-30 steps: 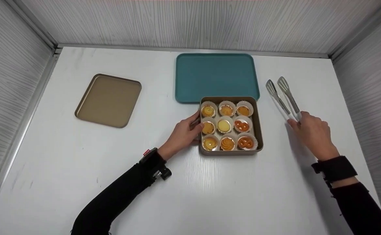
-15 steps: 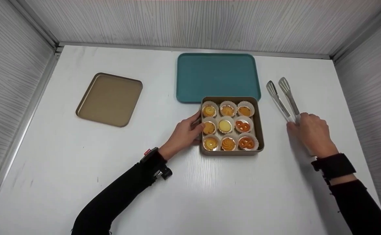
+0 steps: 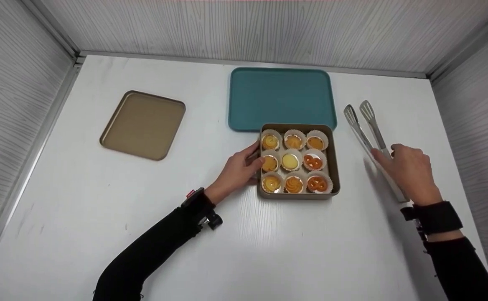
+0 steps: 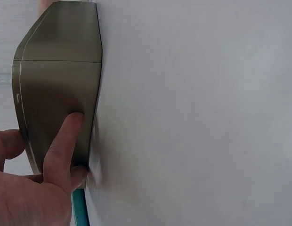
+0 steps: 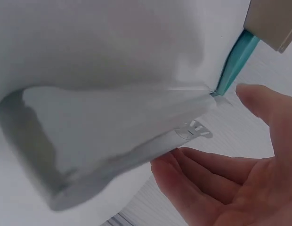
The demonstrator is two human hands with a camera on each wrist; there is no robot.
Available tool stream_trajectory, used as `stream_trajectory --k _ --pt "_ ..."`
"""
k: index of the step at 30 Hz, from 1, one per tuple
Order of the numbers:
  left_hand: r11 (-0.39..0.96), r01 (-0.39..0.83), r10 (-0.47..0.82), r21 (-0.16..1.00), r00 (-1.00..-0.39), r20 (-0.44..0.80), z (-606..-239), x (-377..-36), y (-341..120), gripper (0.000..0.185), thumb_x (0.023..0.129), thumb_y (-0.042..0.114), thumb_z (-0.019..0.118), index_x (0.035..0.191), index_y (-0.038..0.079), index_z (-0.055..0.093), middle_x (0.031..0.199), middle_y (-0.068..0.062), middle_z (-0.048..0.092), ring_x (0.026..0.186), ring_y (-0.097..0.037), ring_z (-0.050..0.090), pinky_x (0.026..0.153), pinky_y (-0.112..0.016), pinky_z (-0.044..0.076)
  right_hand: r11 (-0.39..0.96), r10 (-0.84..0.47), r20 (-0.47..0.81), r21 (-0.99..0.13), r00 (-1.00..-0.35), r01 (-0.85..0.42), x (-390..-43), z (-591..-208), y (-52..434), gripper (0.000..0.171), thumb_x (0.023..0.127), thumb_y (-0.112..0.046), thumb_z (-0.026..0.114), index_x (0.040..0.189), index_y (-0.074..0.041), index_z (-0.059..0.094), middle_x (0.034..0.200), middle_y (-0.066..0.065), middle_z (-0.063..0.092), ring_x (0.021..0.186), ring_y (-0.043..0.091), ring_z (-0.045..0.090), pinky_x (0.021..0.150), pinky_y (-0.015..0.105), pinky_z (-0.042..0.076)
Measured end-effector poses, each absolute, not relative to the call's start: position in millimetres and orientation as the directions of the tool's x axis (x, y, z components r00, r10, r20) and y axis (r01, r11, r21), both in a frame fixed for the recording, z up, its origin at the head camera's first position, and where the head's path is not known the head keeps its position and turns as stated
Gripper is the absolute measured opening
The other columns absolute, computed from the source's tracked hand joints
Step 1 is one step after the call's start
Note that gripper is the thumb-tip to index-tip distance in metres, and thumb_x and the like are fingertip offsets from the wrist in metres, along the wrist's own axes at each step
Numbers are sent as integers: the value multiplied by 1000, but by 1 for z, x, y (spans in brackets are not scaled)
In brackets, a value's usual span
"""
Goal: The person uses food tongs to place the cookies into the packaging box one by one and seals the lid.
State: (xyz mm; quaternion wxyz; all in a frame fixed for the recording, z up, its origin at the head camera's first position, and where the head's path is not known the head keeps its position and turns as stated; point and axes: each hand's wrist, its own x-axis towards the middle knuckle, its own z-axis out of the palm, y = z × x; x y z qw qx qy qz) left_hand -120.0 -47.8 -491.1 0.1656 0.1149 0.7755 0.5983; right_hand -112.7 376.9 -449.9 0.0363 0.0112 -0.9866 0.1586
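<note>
1. the white table (image 3: 102, 217) carries everything, walled in by pale grey panels.
2. a teal tray (image 3: 281, 98) lies flat at the far middle of the table; its near edge sits just behind the tin.
3. a gold lid (image 3: 143, 125) lies on its own, well to the left of the tray.
4. the square gold tin (image 3: 335, 167) stands just in front of the teal tray and holds nine tarts (image 3: 291, 161) in paper cups, three rows of three.
5. the left hand (image 3: 237, 171) holds the tin's left wall: in the left wrist view the fingers (image 4: 63, 141) press flat on the outside of the tin (image 4: 56, 89) with the thumb curled at its rim.
6. the metal tongs (image 3: 367, 129) lie to the right of the tin, heads pointing to the far side, handle end toward the person.
7. the right hand (image 3: 411, 173) is over the handle half of the tongs. in the right wrist view its fingers (image 5: 216, 174) are spread and relaxed, with the tongs (image 5: 113, 136) just beside the fingertips and nothing gripped; whether skin touches metal cannot be told.
</note>
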Motion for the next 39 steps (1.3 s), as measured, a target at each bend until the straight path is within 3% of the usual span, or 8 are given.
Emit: stream_trajectory --k 5,10,17,25,29,33,35,39 --pt "229 -71 369 971 -916 -154 -486 -118 -54 60 111 27 52 162 6 31 160 -13 44 136 -25 55 91 -33 60 938 -9 246 -334 -969 -93 -104 -439 365 53 102 -34 65 111 17 69 94 33 71 77 48 68 63 62 51" --pt "347 39 308 937 -948 -75 -468 -127 -78 49 110 27 52 152 1 51 148 -15 58 124 -25 64 88 -36 60 901 4 275 -419 -961 -116 -100 -429 355 44 103 -31 62 114 9 74 93 26 75 80 42 71 66 49 50" --pt "532 178 158 828 -981 110 -445 -159 -136 34 106 14 55 135 -2 66 131 -14 69 120 -28 66 105 -43 51 836 5 144 -544 -990 -75 -93 -422 349 46 106 -37 56 116 2 77 93 15 78 75 -3 63 64 14 42" --pt "746 -10 -63 666 -996 57 -449 -204 -222 50 102 10 48 150 -3 49 154 -23 48 133 -40 51 111 -51 42 780 -60 9 -624 -998 -52 -84 -427 336 45 107 -38 54 119 0 76 98 11 79 81 -7 65 66 11 49" --pt "853 -49 -103 520 -992 76 -456 -216 -261 56 102 4 43 155 -13 32 163 -37 19 151 -53 19 120 -65 24 782 -85 7 -620 -996 -70 -81 -429 332 43 107 -36 57 118 0 76 95 11 79 79 -4 67 65 11 48" --pt "897 -170 -165 407 -985 -47 -460 -220 -292 63 101 -1 37 159 -13 14 163 -42 0 151 -60 0 113 -79 18 781 -110 8 -618 -994 -91 -78 -429 330 40 106 -35 58 115 0 78 92 9 79 78 7 71 65 11 49" --pt "901 -218 -187 376 -975 -117 -463 -220 -304 65 101 -4 34 160 -14 7 161 -45 -1 149 -62 0 112 -81 18 779 -118 13 -619 -993 -101 -77 -429 330 39 106 -34 59 114 0 78 91 9 79 79 13 73 66 10 49" --pt "902 -261 -196 345 -957 -212 -470 -220 -314 65 102 -3 35 159 -14 7 151 -50 21 139 -66 27 108 -77 32 776 -121 7 -623 -993 -99 -76 -427 331 39 106 -32 61 115 1 77 92 11 79 80 17 74 66 10 50"
